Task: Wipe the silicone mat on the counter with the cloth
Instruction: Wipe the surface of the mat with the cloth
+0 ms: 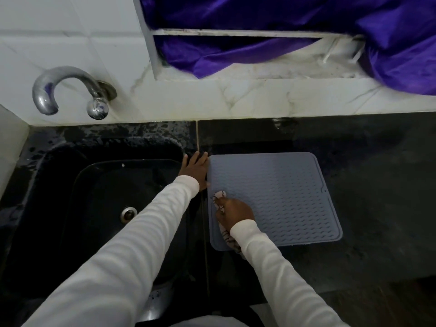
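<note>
The right hand (236, 210) is curled around a bunched cloth (220, 196), a pale rag with thin dark zigzag lines, and presses it onto the near left part of the silicone mat (283, 192); one end of the cloth sticks out past the knuckles toward the mat's left edge, and the other end trails back under the wrist and over the mat's near edge. The left hand (195, 171) lies flat with its fingers straight and slightly spread, resting on the dark counter (365, 185) just beside the mat's left edge, with the thumb side touching or nearly touching that edge; it holds nothing. Both arms are in long white sleeves (141, 244) that reach in from the bottom of the view. The mat is grey-blue and roughly square with rounded corners, covered in rows of small raised ridges, and it lies flat on the counter directly right of the sink (106, 208), well apart from the back wall. The sink is a dark basin set into the counter, with a round metal drain (128, 214) at its bottom. A curved chrome tap (68, 90) projects from the white tiled wall above the sink. Purple fabric (295, 31) hangs over a white-framed window ledge behind the counter.
</note>
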A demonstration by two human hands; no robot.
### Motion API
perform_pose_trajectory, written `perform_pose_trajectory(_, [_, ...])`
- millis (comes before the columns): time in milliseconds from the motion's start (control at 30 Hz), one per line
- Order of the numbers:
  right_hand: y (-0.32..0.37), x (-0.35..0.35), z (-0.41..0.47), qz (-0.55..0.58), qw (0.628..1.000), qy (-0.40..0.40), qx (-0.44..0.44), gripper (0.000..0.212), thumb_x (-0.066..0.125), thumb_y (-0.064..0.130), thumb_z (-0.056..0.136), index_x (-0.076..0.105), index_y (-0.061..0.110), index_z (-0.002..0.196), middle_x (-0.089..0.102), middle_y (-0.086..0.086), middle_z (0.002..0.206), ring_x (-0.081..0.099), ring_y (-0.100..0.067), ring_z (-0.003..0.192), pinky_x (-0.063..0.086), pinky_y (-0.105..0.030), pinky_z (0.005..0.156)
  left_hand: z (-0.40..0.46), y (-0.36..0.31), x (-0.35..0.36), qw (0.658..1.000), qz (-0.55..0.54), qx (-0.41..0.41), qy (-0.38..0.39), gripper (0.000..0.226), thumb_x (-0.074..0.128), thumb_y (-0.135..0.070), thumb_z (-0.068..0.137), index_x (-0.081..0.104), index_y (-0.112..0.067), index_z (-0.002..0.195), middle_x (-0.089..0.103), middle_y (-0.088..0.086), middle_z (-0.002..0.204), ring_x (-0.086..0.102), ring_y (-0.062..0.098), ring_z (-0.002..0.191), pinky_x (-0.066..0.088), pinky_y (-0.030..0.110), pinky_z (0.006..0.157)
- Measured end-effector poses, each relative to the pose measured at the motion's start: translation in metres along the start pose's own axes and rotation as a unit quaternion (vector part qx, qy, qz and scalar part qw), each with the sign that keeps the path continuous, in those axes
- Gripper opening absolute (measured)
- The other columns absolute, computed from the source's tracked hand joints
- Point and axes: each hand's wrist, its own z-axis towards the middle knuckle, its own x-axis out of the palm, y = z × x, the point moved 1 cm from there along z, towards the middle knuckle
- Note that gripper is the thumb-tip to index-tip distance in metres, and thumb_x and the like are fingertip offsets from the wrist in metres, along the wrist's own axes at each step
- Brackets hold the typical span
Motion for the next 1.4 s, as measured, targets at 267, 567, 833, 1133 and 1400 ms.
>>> perform_pose_trajectory(267, [0.012, 0.029, -0.040, -0.023, 0.999, 0.020, -0.017, 0.051, 0.045, 0.027, 0.095, 0.036, 0.019, 0.145, 0.065, -0.015, 0.114, 0.062, -0.035, 0.099, 0.048, -0.040, 0.079, -0.002, -0.005, -0.005, 0.999, 0.022, -0.015, 0.021, 0.086, 0.054, -0.046, 0.094, 0.003, -0.015, 0.157, -0.007, -0.001, 0.165, -0.010, 0.025, 0.151, -0.003, 0.054, 0.120])
perform_pose_trajectory(567, [-0.003, 0.040, -0.094, -0.049, 0.994, 0.082, -0.048, 0.058, 0.047, 0.029, 0.092, 0.027, 0.021, 0.146, 0.062, -0.013, 0.120, 0.060, -0.037, 0.103, 0.048, -0.042, 0.083, 0.000, -0.006, -0.006, 0.999, 0.027, -0.015, 0.035, 0.086, 0.052, -0.046, 0.095, 0.002, -0.015, 0.157, -0.009, -0.001, 0.165, -0.010, 0.026, 0.151, -0.002, 0.054, 0.120])
perform_pose_trajectory(833, [-0.028, -0.016, -0.076, 0.052, 0.995, 0.076, -0.034, 0.035, 0.053, 0.052, 0.090, 0.061, 0.041, 0.123, 0.060, 0.012, 0.130, 0.057, -0.019, 0.119, 0.044, -0.028, 0.099, -0.010, -0.003, -0.002, 1.000, -0.010, -0.001, -0.011, 0.083, 0.056, -0.039, 0.096, 0.004, -0.017, 0.157, -0.007, -0.001, 0.165, -0.008, 0.024, 0.151, 0.000, 0.049, 0.122])
perform_pose_trajectory(1133, [0.016, -0.080, 0.111, -0.050, 0.997, -0.051, -0.028, 0.035, 0.044, 0.044, 0.096, 0.053, 0.038, 0.130, 0.066, -0.010, 0.115, 0.063, -0.034, 0.101, 0.051, -0.038, 0.082, -0.009, -0.012, 0.007, 0.999, 0.023, 0.035, -0.018, 0.080, 0.049, -0.041, 0.093, 0.009, -0.017, 0.157, 0.001, 0.001, 0.165, -0.002, 0.023, 0.152, 0.002, 0.048, 0.121])
perform_pose_trajectory(1400, [-0.028, -0.079, 0.136, -0.106, 0.993, -0.024, -0.045, 0.035, 0.037, 0.048, 0.098, 0.051, 0.044, 0.130, 0.063, -0.005, 0.122, 0.063, -0.031, 0.102, 0.051, -0.039, 0.087, -0.013, -0.008, -0.001, 0.995, 0.090, 0.028, -0.044, 0.073, 0.040, -0.054, 0.094, 0.017, -0.023, 0.156, 0.011, -0.006, 0.164, 0.004, 0.026, 0.151, -0.006, 0.056, 0.119])
